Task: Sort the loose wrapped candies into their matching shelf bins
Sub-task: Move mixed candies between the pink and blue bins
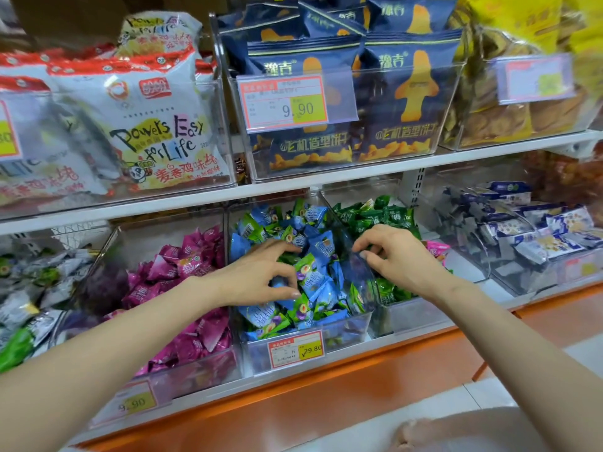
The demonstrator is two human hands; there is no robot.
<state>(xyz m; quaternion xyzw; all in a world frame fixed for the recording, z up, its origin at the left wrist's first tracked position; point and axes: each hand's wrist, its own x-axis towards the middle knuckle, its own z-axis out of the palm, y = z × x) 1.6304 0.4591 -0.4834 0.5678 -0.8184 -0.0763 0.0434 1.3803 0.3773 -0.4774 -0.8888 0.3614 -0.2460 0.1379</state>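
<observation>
Left hand [257, 275], grip apart over blue candies [321, 282] — right hand [394, 256] at clear bin wall [367, 283], grip state unclear

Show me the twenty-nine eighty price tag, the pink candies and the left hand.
price tag [295, 349]: head view, middle of the label.
pink candies [182, 263]: head view, a wrapper high in the pile.
left hand [256, 278]: head view, back of the hand.

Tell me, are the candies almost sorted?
Not nearly. The pink bin looks mostly pink. The left hand and right hand are at the middle bin, where green candies mix with blue ones. A stray pink candy lies by the green bin.
</observation>
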